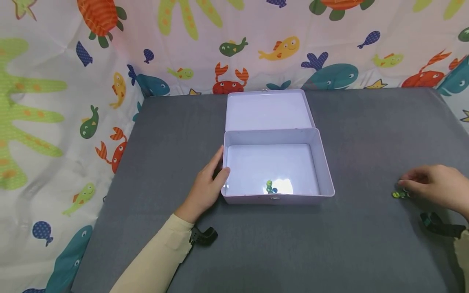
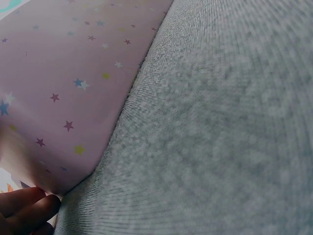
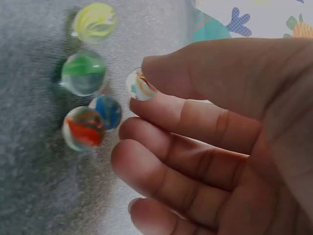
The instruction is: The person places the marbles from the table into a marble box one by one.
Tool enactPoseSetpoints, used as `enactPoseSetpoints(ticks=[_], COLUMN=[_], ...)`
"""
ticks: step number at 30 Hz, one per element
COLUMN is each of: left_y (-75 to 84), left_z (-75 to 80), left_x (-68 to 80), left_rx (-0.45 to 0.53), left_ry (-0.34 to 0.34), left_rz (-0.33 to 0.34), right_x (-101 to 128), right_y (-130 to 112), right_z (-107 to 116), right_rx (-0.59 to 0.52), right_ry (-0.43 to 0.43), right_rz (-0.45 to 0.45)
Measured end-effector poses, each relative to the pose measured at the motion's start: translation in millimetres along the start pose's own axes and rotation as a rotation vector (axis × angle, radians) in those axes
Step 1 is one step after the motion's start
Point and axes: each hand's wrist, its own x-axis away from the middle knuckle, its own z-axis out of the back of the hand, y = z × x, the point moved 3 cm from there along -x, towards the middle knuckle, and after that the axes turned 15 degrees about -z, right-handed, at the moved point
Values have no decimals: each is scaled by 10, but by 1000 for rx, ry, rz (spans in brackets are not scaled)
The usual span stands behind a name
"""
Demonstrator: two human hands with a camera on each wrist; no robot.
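Note:
A pale lilac tin box (image 1: 326, 175) lies with its hinged lid (image 1: 269, 110) folded back. Inside, near the front wall, are a few small green and blue marbles (image 1: 269, 189). My left hand (image 1: 205, 187) grips the box's left side, thumb over the rim and fingers along the outer wall. The left wrist view shows its fingers (image 2: 29, 208) at a corner of the star-printed side (image 2: 73, 93). Far to the right, my right hand (image 1: 436, 185) pinches a white marble with orange swirls (image 3: 140, 85) between thumb and index finger. Beside it lie a yellow marble (image 3: 94, 22), a green one (image 3: 84, 73), a blue one (image 3: 108, 111) and a red-orange one (image 3: 83, 129).
Grey cloth (image 1: 293, 248) covers the table. A white curtain printed with sea animals (image 1: 198, 53) stands along the back and left edges. Black wrist straps (image 1: 205, 236) sit on both forearms.

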Motion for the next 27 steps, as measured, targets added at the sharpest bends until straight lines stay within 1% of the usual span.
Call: enactPoseSetpoints(ticks=[3,8,12,14,17,23,27], left_y=[-12,-10,-9,-15,-22,-9,-12], left_z=[-6,-5,-12,-12,-17,-17,-10], left_x=[0,-3,2,7,15,20,9], left_rx=[-5,-2,-2,-4,-6,-3,-3], left_ry=[-1,2,0,1,1,1,2], left_rz=[-2,-6,-8,-9,-12,-9,-14], right_x=[-1,-20,-28,-39,-55,-68,-79], right_y=[-10,-47,-123,-181,-282,-480,-609], right_z=[28,79,118,130,137,151,185], right_rx=[-4,-23,-46,-56,-67,-68,-88], right_ry=[46,62,87,96,115,214,245], right_rz=[5,-2,7,25,75,173,217])
